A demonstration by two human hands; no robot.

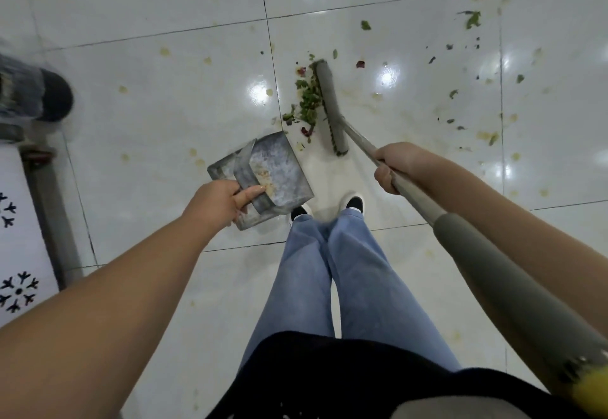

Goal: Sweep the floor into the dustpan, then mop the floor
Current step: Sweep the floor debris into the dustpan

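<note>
My left hand (221,198) grips the strap handle of a grey metal dustpan (279,168), held just in front of my feet with its open edge toward the litter. My right hand (396,165) grips the grey broom handle (414,195). The broom head (330,109) rests on the white tile floor (164,106), just right of a pile of green leaf scraps and red bits (306,101). The pile lies between the broom head and the dustpan's far corner. More green scraps (472,18) are scattered at the far right, with yellowish stains across the tiles.
My shoes (353,203) stand right behind the dustpan. A dark round object (54,94) sits at the left edge. Below it run a metal rail (54,214) and a white panel with black snowflake marks (18,290).
</note>
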